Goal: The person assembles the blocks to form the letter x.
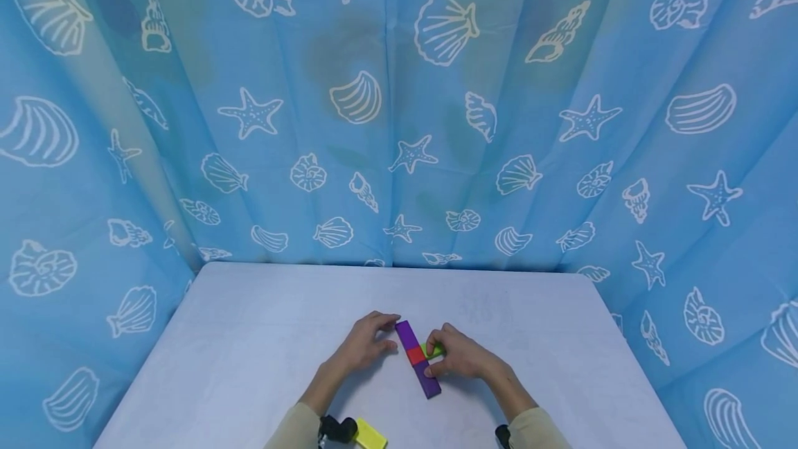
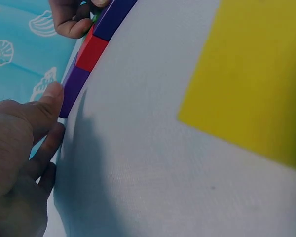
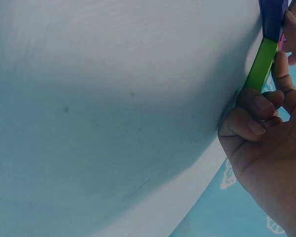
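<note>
Three blocks lie end to end in a slanted row: a purple block (image 1: 407,333) at the far end, a red block (image 1: 415,355) in the middle and a dark purple block (image 1: 427,381) nearest the body. A green block (image 1: 434,350) sticks out to the right beside the red one. My right hand (image 1: 461,352) holds the green block with bent fingers, its thumb at the dark purple block. Left of the row, my left hand (image 1: 366,339) has its thumb and fingers spread apart, fingertips close by the far end of the purple block (image 2: 75,89).
A yellow block (image 1: 370,434) lies at the near edge of the white table (image 1: 268,317), next to the black strap (image 1: 337,428) on my left wrist. A blue curtain (image 1: 399,109) with shell prints hangs behind and along both sides.
</note>
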Demonstrator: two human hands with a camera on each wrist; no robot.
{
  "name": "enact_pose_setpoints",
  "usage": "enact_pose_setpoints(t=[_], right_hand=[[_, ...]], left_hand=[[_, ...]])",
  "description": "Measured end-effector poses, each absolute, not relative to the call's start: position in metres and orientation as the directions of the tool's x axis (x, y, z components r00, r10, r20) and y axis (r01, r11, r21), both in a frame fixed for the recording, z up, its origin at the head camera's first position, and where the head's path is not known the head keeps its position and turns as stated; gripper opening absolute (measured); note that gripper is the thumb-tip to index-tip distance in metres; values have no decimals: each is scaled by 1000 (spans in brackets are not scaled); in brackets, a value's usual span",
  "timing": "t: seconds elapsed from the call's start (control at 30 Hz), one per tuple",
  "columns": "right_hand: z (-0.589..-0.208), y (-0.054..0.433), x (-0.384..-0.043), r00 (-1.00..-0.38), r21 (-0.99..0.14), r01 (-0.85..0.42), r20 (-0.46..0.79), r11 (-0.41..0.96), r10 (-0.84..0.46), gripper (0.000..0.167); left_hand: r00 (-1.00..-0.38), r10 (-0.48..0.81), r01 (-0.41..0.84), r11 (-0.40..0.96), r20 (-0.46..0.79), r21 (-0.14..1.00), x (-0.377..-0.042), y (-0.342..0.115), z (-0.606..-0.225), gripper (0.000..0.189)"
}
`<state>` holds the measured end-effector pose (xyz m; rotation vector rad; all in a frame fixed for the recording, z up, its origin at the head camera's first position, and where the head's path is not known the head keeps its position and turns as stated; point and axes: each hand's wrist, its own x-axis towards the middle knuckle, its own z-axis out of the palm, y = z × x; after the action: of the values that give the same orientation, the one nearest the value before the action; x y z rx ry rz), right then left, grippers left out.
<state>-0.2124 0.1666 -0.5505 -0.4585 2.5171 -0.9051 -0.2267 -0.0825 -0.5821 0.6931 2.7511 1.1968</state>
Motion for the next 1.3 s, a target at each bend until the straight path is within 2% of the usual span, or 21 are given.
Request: enact_pose_setpoints(t=[0.27, 0.7, 1.3], right_hand=[[-551, 166, -212, -857, -661, -157, -279, 734, -434, 30], [-551, 168, -212, -856, -666, -154, -280, 730, -435, 31], [-550, 167, -211, -859, -666, -161, -269, 729, -435, 31]], left_hand=[[-914, 390, 340, 587, 112, 735, -222, -87, -582, 54], [-909, 401, 354, 595, 115, 722, -209, -102, -587, 53], [-846, 531, 378, 546, 41, 748, -191, -118, -577, 54]])
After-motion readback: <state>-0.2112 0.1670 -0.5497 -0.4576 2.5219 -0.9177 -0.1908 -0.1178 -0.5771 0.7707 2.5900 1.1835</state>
